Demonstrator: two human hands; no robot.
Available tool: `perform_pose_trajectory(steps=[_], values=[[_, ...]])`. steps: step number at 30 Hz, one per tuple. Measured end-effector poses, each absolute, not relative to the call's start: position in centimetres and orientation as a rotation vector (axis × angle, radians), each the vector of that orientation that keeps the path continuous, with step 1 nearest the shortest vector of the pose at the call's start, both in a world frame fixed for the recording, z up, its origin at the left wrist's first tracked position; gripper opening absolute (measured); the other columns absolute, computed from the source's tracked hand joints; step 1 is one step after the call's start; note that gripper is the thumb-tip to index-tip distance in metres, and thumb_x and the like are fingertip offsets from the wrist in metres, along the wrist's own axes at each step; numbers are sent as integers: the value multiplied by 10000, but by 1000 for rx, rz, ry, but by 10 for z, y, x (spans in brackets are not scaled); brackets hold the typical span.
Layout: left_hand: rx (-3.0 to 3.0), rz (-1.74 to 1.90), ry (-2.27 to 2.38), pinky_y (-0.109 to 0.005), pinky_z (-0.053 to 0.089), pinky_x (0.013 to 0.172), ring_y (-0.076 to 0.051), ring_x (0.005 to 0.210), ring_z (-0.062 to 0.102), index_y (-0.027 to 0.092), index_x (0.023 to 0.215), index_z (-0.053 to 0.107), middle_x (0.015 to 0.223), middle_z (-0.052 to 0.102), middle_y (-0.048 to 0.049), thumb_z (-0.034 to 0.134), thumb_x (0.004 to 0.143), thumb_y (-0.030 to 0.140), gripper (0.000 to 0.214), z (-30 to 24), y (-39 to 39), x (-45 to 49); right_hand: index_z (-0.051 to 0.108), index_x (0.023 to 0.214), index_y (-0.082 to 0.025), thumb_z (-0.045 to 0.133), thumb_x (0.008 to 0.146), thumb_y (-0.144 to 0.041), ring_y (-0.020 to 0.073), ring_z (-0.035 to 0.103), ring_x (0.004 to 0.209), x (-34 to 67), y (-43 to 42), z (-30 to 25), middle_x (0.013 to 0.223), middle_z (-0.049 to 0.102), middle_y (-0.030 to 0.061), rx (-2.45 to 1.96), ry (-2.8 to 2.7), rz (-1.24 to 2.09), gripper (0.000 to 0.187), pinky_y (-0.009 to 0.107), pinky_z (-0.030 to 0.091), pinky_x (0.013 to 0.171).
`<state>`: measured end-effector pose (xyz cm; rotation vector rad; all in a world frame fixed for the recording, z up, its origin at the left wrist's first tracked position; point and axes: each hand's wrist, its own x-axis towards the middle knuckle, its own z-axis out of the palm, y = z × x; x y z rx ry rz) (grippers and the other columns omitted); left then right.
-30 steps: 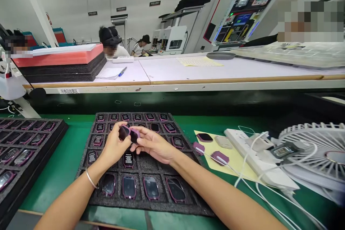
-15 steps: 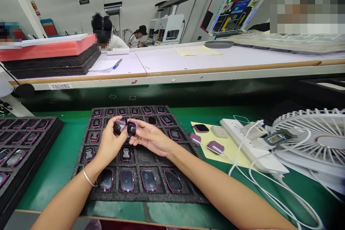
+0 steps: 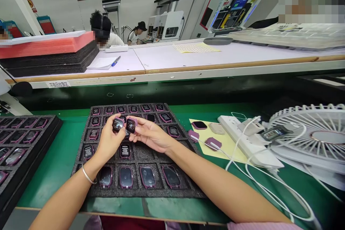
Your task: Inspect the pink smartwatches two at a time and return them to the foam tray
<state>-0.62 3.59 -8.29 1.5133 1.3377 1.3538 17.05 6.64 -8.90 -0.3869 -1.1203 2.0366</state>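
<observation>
My left hand [image 3: 107, 142] pinches a small purple-rimmed watch body [image 3: 118, 124] with a dark screen. My right hand [image 3: 149, 136] pinches a second watch body [image 3: 131, 125] right beside it. Both are held side by side, screens facing me, just above a black foam tray [image 3: 188, 194]. The tray's pockets hold several more purple watch bodies, such as one in the front row [image 3: 125, 177]. A thin bracelet circles my left wrist.
A second black tray of watches [image 3: 55, 127] lies at the left. To the right, a yellow sheet [image 3: 205, 149] carries loose watch bodies, next to a white power strip [image 3: 244, 143] with cables and a white fan [image 3: 315, 138]. Other people sit beyond the white shelf [image 3: 215, 57].
Both hands turned the two watch bodies so their screens face me. The view shifted slightly downward and left.
</observation>
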Motion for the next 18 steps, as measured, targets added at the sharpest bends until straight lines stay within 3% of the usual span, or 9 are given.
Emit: perform_pose_trajectory(steps=[13, 18], values=[[1548, 1369, 1402, -321, 502, 847, -194, 928, 642, 175, 1215, 562, 959, 662, -41, 607, 761, 240, 461, -74, 33, -4, 565, 1275, -209, 822, 779, -294, 165, 719, 783, 172, 66, -90, 946, 699, 29, -370, -1161, 2011, 565, 282, 562, 727], [1566, 1358, 1400, -330, 496, 872, -194, 933, 652, 161, 1219, 555, 1027, 671, -62, 592, 764, 239, 463, -73, 31, -3, 563, 1263, -209, 832, 769, -304, 163, 716, 765, 172, 64, -87, 907, 694, 13, -363, -1173, 1994, 571, 272, 555, 706]])
